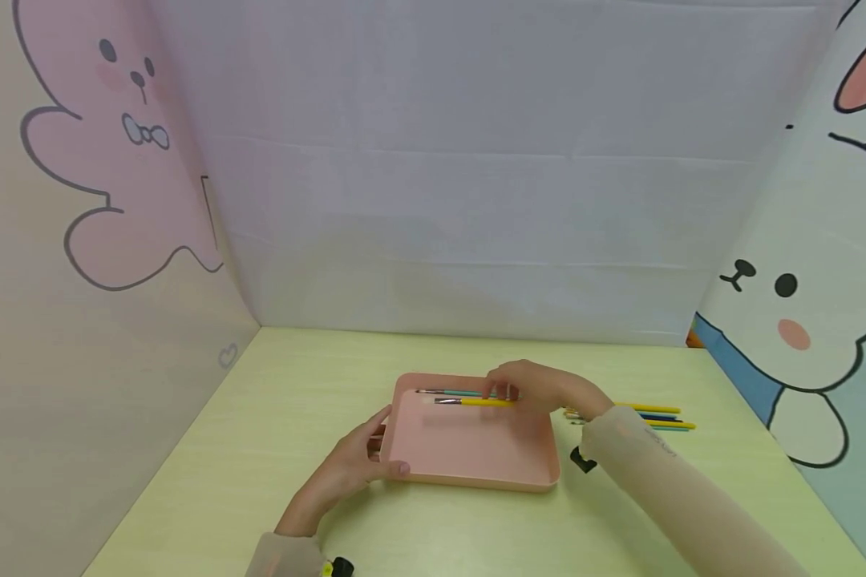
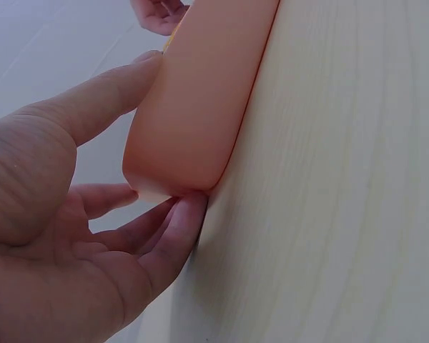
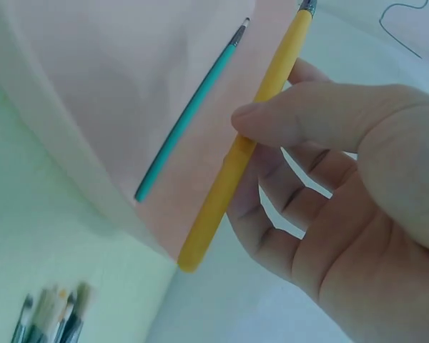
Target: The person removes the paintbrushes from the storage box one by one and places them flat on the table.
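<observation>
A shallow pink tray [image 1: 469,453] sits on the table. My left hand [image 1: 350,463] grips its left end, the thumb at the near corner and the fingers against the side wall [image 2: 193,100], as the left wrist view shows. Over the tray's far right part, my right hand [image 1: 537,386] pinches a yellow-handled paintbrush [image 3: 218,186] between thumb and fingers. Its bristles point left. A thin teal paintbrush [image 3: 189,114] lies inside the tray along the far side, partly covered by the right hand in the head view.
To the right of the tray lies a loose group of paintbrushes [image 1: 664,417] with yellow, blue and teal handles, partly hidden by the right forearm. A pale cloth wall [image 1: 462,240] rises behind the table [image 1: 317,361], with cartoon-printed walls on both sides.
</observation>
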The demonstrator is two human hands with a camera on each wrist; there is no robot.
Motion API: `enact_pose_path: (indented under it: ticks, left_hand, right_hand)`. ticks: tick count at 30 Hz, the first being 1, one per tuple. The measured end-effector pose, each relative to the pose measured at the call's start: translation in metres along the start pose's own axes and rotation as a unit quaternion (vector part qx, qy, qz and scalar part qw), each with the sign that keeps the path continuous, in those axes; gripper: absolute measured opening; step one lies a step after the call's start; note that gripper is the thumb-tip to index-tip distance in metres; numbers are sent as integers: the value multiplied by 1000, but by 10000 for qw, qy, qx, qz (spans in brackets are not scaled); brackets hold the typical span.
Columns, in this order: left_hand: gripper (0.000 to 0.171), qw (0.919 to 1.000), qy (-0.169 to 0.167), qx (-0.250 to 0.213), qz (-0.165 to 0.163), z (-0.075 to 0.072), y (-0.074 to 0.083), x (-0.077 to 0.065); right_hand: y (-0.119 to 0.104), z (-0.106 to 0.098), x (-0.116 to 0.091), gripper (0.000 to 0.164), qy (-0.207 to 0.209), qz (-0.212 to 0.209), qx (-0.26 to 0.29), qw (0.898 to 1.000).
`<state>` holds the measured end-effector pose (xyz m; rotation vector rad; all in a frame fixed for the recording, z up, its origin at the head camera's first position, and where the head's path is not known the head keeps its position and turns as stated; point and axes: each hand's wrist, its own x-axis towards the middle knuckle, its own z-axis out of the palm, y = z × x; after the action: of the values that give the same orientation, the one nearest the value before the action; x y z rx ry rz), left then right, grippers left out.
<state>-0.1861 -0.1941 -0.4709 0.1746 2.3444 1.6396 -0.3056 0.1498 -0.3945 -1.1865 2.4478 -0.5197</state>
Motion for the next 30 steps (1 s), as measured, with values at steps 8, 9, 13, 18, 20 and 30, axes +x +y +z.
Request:
enact_pose_path:
  ticks: [8,9,13,18,20,30]
  left_hand:
    - [108,10000,33,26,11,1,0,0]
    - [108,10000,24,16,12,1,0,0]
    - [108,10000,15,62,2,1,1,0]
    - [108,10000,0,46,16,1,1,-1]
    - [108,10000,-11,14,17,0,1,-2]
    - [108,10000,-35,6,42,1,-1,-2]
  right_hand:
    - [4,-11,-28,53,237,-73,142,9996]
    - [5,-12,-32,53,262,-92,161,9995]
    - [14,-14,-47,52,370,-157,223,9989]
    - [24,-15,-66,52,424,34,337,9985]
    - [28,-15,-73,51,448,27,364,9983]
    - [43,-8,-100,45,608,122,396,9973]
